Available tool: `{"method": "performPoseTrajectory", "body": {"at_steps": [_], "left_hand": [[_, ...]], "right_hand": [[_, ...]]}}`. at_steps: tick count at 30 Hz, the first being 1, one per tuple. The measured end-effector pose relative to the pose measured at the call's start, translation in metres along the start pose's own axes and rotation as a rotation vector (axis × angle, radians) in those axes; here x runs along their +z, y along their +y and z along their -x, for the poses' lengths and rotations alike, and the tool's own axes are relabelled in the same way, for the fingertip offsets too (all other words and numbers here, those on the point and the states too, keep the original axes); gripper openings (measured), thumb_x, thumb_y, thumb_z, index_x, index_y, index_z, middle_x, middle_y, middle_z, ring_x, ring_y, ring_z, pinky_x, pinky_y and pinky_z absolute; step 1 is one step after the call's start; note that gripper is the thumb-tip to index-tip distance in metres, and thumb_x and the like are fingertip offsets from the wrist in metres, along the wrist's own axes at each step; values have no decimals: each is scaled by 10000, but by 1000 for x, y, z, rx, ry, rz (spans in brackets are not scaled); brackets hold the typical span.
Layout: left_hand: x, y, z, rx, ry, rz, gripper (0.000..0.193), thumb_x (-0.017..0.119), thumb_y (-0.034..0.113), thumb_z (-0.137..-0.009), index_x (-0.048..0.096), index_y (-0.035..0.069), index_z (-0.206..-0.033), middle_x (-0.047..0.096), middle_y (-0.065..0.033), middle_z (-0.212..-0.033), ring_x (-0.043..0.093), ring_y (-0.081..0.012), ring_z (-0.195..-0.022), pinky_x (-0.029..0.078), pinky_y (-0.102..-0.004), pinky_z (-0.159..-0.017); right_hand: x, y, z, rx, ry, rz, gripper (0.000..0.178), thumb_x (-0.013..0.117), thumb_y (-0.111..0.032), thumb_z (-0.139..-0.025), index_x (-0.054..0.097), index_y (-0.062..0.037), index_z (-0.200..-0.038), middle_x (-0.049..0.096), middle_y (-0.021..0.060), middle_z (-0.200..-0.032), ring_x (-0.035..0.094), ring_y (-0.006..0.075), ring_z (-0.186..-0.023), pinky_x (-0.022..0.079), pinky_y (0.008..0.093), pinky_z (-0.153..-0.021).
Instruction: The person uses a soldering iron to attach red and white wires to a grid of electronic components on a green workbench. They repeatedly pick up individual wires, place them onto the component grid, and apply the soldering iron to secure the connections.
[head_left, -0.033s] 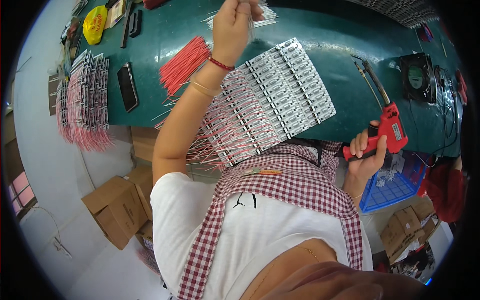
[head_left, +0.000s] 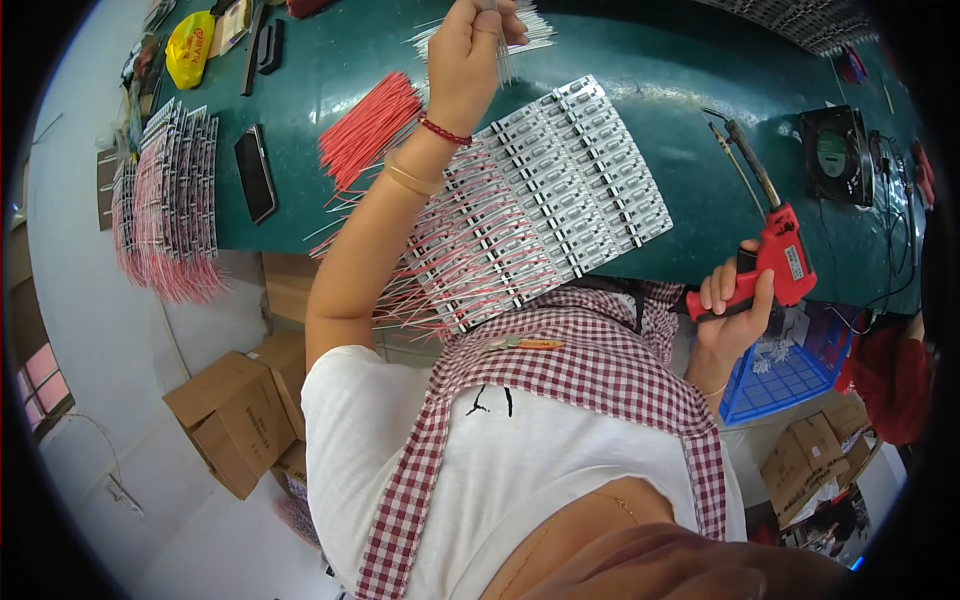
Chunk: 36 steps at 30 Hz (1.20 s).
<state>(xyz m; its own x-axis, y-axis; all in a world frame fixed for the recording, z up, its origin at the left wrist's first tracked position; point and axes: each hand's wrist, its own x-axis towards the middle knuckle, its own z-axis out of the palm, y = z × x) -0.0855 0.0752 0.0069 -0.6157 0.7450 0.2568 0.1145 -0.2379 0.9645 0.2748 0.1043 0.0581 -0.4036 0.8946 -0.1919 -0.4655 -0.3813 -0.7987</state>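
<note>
Dark green tabletop (head_left: 690, 120) fills the upper part of the view, glossy where the light strikes it, and a slanted white panel of small circuit boards (head_left: 600, 165) lies on it, its near corner reaching past the table edge. Beyond the far left part of this panel, the left hand (head_left: 465, 50) is pinched closed around some thin white strands (head_left: 504, 68), whose ends show below the fingers. To the right of the panel, the right hand (head_left: 735, 305) wraps its fingers around the handle of a red soldering gun (head_left: 785, 260), whose metal tip points away from the body, well apart from the boards. A loose pile of white strands (head_left: 540, 35) lies beyond the panel, next to the left hand. Red wires (head_left: 370, 125) sit in a bundle left of the panel's far corner, and more red and white wires spread across the panel's left half, their ends overhanging it. Farther left of the panel come a black phone (head_left: 254, 178) and a stack of wired boards (head_left: 165, 190), with a yellow bag (head_left: 190, 50) beyond them. On the panel's near side is the person's checked apron (head_left: 600, 370). Well to its right are a black square device (head_left: 838, 155) and, below table level, a blue crate (head_left: 775, 395).
</note>
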Motion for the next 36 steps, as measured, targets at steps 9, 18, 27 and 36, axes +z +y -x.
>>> {"method": "performPoseTrajectory", "body": {"at_steps": [9, 18, 27, 36], "left_hand": [[4, 3, 13, 116, 59, -52, 213, 470, 116, -978, 586, -31, -1079, 639, -71, -836, 630, -150, -794, 506, -264, -740], [-9, 49, 26, -72, -216, -451, 145, 570, 64, -901, 659, -16, -983, 688, -101, -830, 649, -139, -718, 503, -237, -675], [-2, 14, 55, 453, -302, -1024, 189, 604, -13, -699, 658, 51, -869, 528, -73, -727, 562, -242, -696, 470, -342, -593], [5, 13, 65, 472, -382, -1026, 292, 584, -28, -675, 652, 17, -955, 513, -77, -770, 521, -225, -703, 455, -323, -614]], "right_hand": [[9, 1, 0, 17, -17, 23, 423, 426, -346, -982, 435, 22, -1191, 436, 39, -603, 378, 86, -434, 350, 231, -421], [15, -5, 6, -4, -91, 203, 499, 458, -401, -964, 434, 41, -1194, 491, 63, -614, 433, 110, -454, 411, 260, -454], [46, 10, -5, 131, -118, 366, 512, 579, -344, -914, 465, 84, -1170, 533, 82, -616, 489, 124, -452, 452, 260, -467], [71, 21, -15, 202, -49, 657, 172, 592, -155, -894, 590, 17, -886, 550, 25, -593, 502, 86, -466, 390, 223, -444]]}}
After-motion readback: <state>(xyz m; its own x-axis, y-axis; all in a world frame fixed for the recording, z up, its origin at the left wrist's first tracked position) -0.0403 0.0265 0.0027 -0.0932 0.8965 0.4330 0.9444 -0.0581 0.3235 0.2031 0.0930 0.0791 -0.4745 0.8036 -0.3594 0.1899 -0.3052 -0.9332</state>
